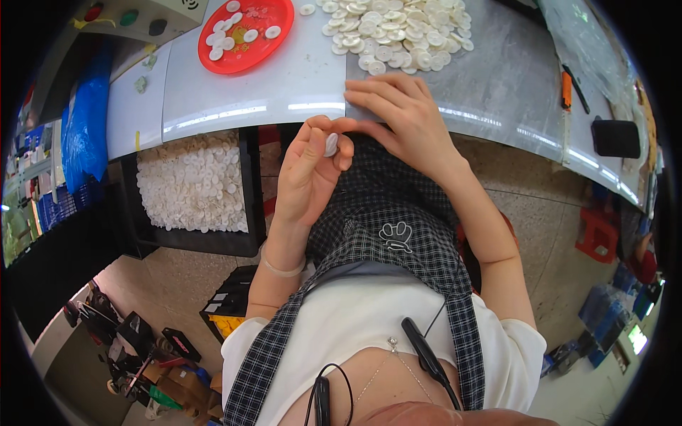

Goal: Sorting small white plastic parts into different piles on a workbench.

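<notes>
the left hand [305, 174] pinches one white disc [331, 145] between thumb and fingers, near the front edge of the bench [302, 92]; the right hand [406, 117] is loosely spread just beside it, nothing seen in its grasp; the work looks unfinished: a large disc heap [398, 32] lies loose; the red plate [252, 59] bears a scattering of discs; the black tray [206, 241] below is heavily filled

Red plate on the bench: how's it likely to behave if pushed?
The red plate probably slides readily, since the bench looks smooth and glossy. It's likely light for its size, as it looks like thin plastic. A jerk may shift the white discs on it, since they lie loose.
</notes>
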A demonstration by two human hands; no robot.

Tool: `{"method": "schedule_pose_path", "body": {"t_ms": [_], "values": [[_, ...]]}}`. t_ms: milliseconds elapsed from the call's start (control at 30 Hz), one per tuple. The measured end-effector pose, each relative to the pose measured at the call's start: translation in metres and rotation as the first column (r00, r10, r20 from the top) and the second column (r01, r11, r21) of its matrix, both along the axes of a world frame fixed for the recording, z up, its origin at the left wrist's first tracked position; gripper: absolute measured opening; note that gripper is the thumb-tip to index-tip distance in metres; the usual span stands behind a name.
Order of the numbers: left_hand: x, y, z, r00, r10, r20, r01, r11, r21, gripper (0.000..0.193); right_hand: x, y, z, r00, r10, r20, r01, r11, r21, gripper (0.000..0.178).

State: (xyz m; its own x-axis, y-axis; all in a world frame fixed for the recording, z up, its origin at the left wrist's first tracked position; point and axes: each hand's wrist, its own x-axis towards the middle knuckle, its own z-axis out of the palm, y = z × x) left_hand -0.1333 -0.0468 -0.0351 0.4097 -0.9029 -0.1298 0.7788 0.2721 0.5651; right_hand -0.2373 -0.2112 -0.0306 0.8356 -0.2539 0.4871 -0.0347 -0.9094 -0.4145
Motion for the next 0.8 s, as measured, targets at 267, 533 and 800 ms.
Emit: {"method": "schedule_pose_path", "body": {"t_ms": [267,533,800], "values": [[-0.002,-0.003,-0.003,0.997,-0.017,-0.076,0.018,1.000,0.011,0.031,-0.031,0.001,-0.011,0.996,-0.005,0.090,-0.015,0.975,0.222,0.023],[-0.006,-0.004,-0.001,0.992,-0.048,-0.116,0.047,0.999,-0.012,0.034,-0.027,0.010,0.009,0.968,-0.189,0.167,-0.046,0.518,0.854,0.015],[-0.018,-0.014,0.003,0.967,-0.253,-0.040,0.254,0.967,0.023,0.049,-0.025,0.017,0.031,0.987,-0.098,0.125,-0.021,0.701,0.713,0.018]]}}
